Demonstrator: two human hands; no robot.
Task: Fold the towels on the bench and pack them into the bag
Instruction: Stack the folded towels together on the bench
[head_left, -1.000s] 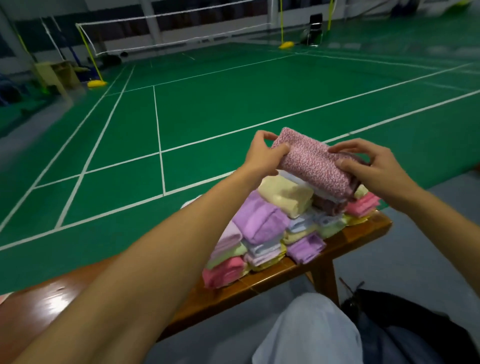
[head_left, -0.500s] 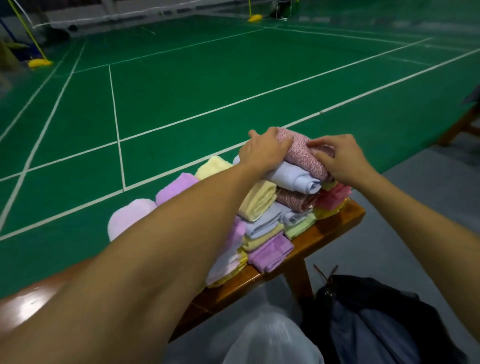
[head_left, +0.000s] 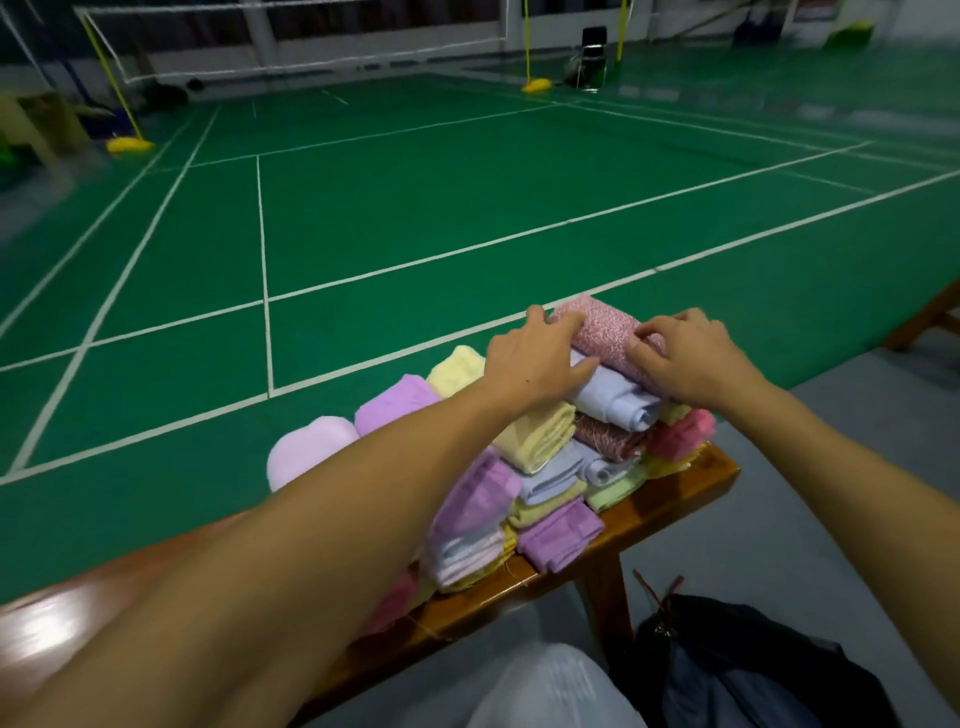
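Hands (head_left: 535, 358) (head_left: 691, 358) press speckled pink towel (head_left: 602, 332) atop stack; writing illegible.

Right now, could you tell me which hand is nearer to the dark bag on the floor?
The right hand. It rests on the speckled pink towel atop the pile, above the dark bag. The left hand touches that towel's other end, farther away.
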